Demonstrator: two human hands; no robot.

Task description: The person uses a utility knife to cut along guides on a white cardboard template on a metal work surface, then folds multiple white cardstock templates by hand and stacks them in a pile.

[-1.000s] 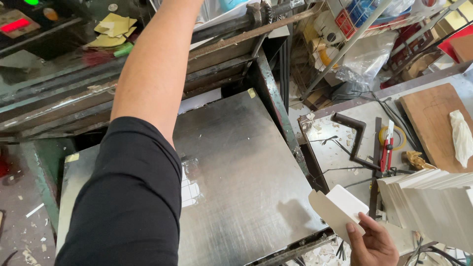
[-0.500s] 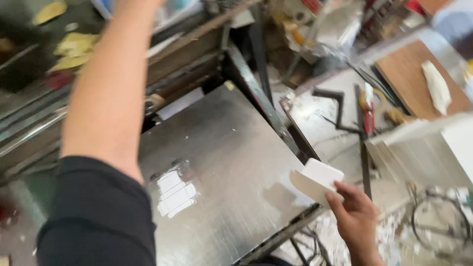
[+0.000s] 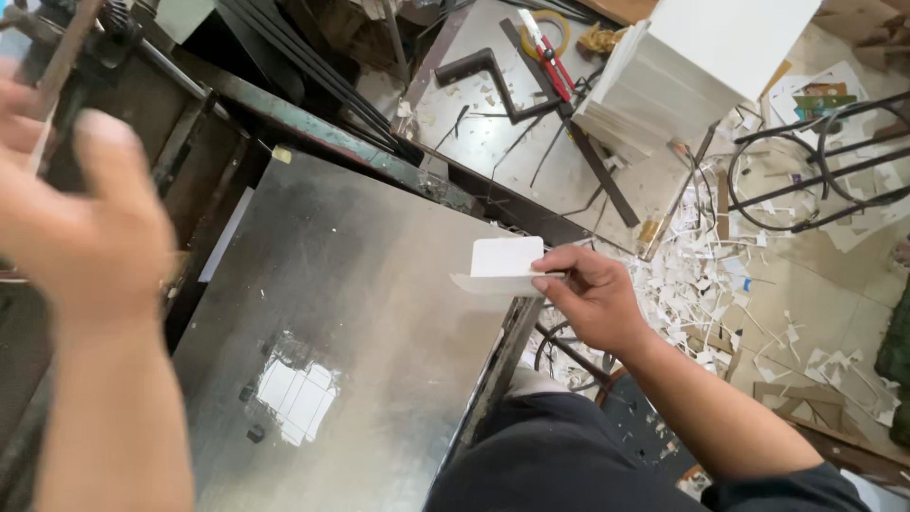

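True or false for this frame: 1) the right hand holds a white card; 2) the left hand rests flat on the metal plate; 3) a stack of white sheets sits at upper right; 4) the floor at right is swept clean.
1) True: the right hand pinches a white card at the metal plate edge.
2) False: the left hand is raised, blurred.
3) True: stack of white sheets.
4) False: paper scraps litter it.
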